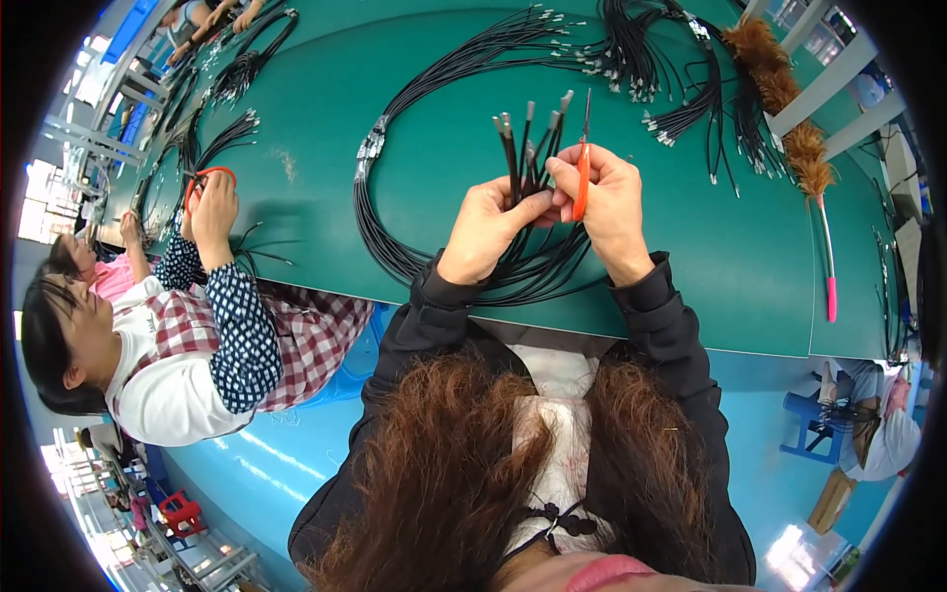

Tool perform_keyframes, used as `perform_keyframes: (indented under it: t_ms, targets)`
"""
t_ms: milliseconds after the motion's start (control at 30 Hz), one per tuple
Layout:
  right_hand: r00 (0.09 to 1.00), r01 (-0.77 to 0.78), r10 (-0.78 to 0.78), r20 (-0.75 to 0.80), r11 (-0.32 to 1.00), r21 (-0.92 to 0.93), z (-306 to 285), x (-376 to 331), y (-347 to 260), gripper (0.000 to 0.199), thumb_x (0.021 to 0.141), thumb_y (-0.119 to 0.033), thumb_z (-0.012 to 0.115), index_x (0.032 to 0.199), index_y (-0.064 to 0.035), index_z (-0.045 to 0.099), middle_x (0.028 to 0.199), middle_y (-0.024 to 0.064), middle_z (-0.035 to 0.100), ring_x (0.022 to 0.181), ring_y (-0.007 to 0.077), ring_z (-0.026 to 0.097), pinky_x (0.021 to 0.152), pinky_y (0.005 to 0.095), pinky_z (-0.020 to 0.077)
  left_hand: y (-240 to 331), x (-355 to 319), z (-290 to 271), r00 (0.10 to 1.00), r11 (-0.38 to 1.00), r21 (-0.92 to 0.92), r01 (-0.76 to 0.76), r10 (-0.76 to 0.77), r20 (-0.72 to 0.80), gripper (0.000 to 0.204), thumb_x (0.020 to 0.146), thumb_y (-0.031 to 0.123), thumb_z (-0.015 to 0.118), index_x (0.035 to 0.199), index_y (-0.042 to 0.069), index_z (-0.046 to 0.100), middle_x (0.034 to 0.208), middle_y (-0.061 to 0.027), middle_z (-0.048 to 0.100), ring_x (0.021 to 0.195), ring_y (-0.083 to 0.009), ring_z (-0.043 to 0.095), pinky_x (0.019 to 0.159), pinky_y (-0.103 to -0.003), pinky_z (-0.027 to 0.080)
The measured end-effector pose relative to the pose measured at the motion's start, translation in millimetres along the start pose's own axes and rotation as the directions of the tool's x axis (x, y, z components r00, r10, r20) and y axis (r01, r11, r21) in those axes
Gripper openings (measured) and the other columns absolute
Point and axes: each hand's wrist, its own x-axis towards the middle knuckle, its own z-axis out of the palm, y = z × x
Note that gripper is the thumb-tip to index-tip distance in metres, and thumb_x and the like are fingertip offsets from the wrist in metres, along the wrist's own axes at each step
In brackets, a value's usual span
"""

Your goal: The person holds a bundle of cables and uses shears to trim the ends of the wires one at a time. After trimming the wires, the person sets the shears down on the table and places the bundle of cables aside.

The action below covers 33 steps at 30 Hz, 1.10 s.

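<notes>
My left hand is closed around a fanned group of thin black cables, their silvery ends pointing up. Against the inner side of my right hand lies a pair of orange-handled scissors, blades upward. The right thumb and fingertips also meet the cables beside the left fingers; whether they pinch one is hidden. The held cables run down into a large looped cable bundle on the green table. White ties or labels wrap that loop on its left side.
More black cable bundles lie at the far right, near a brown feather duster with a pink-tipped handle. At my left, a co-worker's hand holds red-handled scissors above loose cables. Grey posts stand at the right.
</notes>
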Motion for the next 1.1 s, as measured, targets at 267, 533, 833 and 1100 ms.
perform_keyframes:
  t_ms: [267, 533, 833, 1100]
  targets:
    - [0.998, -0.053, 0.054, 0.031, 0.998, -0.018, -17, -9, 0, 0.014, 0.084, -0.012, 0.064, 0.083, -0.0001, 0.059, 0.059, 0.0016, 0.055, 0.044, 0.006, 0.049, 0.04, 0.018, 0.0382, 1, -4, -7, 0.948, 0.974, -0.021, -0.226, 0.215, -0.234, 0.013, 0.089, 0.011, 0.061, 0.095, -0.001, 0.061, 0.09, -0.0067, 0.065, 0.082, -0.0127, 0.06, 0.078, -0.026, 0.048]
    - [0.954, -0.209, 0.217, 0.207, 0.976, -0.061, -8, -12, 7, 0.011, 0.083, -0.011, 0.065, 0.084, -0.0007, 0.06, 0.058, 0.0001, 0.055, 0.044, 0.005, 0.049, 0.039, 0.0169, 0.0379, 8, -6, -10, 0.984, 0.985, -0.05, -0.165, 0.162, -0.071, 0.016, 0.09, 0.015, 0.059, 0.098, 0.001, 0.059, 0.094, -0.0071, 0.062, 0.085, -0.0133, 0.057, 0.076, -0.028, 0.046]
    - [0.958, -0.203, 0.219, 0.187, 0.974, -0.098, -6, -19, 13, 0.012, 0.083, -0.011, 0.066, 0.084, -0.0006, 0.061, 0.059, -0.0004, 0.056, 0.045, 0.0042, 0.05, 0.039, 0.0167, 0.0372, 18, -6, -13, 0.968, 0.985, -0.066, -0.161, 0.145, -0.206, 0.02, 0.083, 0.009, 0.068, 0.099, -0.001, 0.062, 0.083, -0.0029, 0.06, 0.067, -0.0088, 0.053, 0.062, -0.022, 0.043]
    - [0.983, -0.082, 0.121, 0.14, 0.962, -0.259, -2, -22, 6, 0.014, 0.084, -0.012, 0.066, 0.084, 0.0008, 0.06, 0.057, -0.0004, 0.055, 0.045, 0.0033, 0.048, 0.039, 0.018, 0.0351, 19, -5, -13, 0.971, 0.988, -0.006, -0.151, 0.147, -0.188, 0.017, 0.081, 0.004, 0.068, 0.094, -0.006, 0.063, 0.074, -0.0025, 0.058, 0.064, -0.0102, 0.052, 0.062, -0.024, 0.042]
